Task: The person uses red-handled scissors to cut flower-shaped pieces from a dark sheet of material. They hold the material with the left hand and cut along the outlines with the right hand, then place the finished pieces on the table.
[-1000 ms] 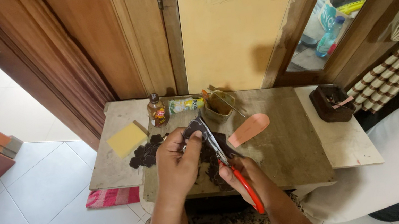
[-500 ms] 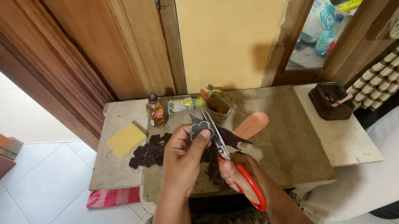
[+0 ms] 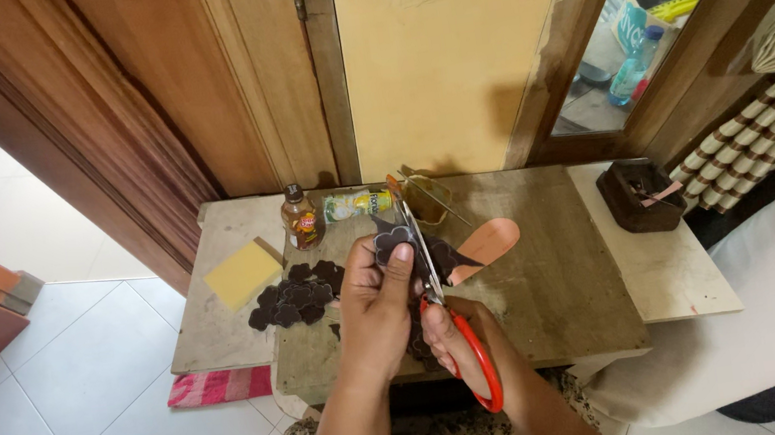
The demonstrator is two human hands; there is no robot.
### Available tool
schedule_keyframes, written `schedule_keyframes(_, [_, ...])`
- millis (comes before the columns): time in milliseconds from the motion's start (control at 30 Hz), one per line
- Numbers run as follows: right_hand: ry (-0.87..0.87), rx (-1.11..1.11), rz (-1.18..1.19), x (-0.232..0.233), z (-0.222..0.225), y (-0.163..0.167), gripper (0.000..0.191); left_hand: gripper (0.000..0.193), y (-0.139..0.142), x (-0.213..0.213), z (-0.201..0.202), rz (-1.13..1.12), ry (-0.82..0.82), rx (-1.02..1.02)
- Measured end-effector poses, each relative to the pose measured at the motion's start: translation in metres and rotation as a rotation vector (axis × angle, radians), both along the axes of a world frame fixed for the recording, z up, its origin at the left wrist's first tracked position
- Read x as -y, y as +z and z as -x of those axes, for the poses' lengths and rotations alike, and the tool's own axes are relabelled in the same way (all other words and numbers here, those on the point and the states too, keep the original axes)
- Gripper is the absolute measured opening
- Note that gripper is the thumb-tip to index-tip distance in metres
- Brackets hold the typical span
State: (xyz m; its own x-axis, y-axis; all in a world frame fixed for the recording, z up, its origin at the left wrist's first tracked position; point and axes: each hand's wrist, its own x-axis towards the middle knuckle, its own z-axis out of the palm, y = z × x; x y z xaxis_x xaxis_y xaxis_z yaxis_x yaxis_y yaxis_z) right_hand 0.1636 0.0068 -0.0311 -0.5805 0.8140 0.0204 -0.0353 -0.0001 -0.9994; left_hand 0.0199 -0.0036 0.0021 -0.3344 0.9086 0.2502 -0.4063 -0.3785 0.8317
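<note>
While scissors (image 3: 438, 291) cut, left hand (image 3: 375, 310) holds dark piece (image 3: 391, 244).

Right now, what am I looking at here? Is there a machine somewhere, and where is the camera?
No machine: these are a person's two bare hands, filmed by a camera worn on their head, looking down. The left hand pinches a small dark cut-out piece. The right hand works orange-handled scissors, blades pointing away, against that piece. Below is a low worn table. On it lie a heap of dark scalloped pieces, a yellow block, a small brown bottle, a tube lying flat, a pink sole-shaped piece and a dark little box. A striped red cloth lies on the tiled floor.
</note>
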Motion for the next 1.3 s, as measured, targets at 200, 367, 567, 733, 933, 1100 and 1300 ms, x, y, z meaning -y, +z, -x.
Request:
schedule_keyframes(200, [0.008, -0.032, -0.01, -0.001, 0.0, -0.006, 0.06, 0.01, 0.0, 0.0, 0.005, 0.102, 0.075, 0.018])
schedule_keyframes(367, [0.049, -0.043, -0.146, -0.004, -0.004, -0.006, 0.055, 0.009, 0.002, -0.001, 0.017, 0.081, 0.077, 0.07])
schedule_keyframes(567, [-0.02, -0.228, -0.385, -0.019, -0.002, -0.017, 0.048, 0.008, -0.005, 0.001, 0.03, 0.079, 0.11, -0.057])
schedule_keyframes(733, [-0.301, -0.024, -0.443, -0.022, -0.012, -0.006, 0.038, 0.007, -0.01, 0.009, 0.029, 0.075, -0.022, -0.258])
schedule_keyframes(933, [-0.304, 0.146, -0.3, -0.012, -0.013, 0.018, 0.036, 0.002, -0.01, 0.012, 0.027, 0.114, 0.02, -0.337])
schedule_keyframes(1100, [-0.223, -0.04, -0.294, -0.008, -0.002, 0.007, 0.035, 0.003, -0.012, 0.011, 0.032, 0.097, -0.025, -0.274])
schedule_keyframes(1300, [-0.364, -0.005, -0.096, -0.015, 0.022, -0.016, 0.022, 0.004, -0.013, 0.017, 0.04, 0.186, -0.086, -0.239])
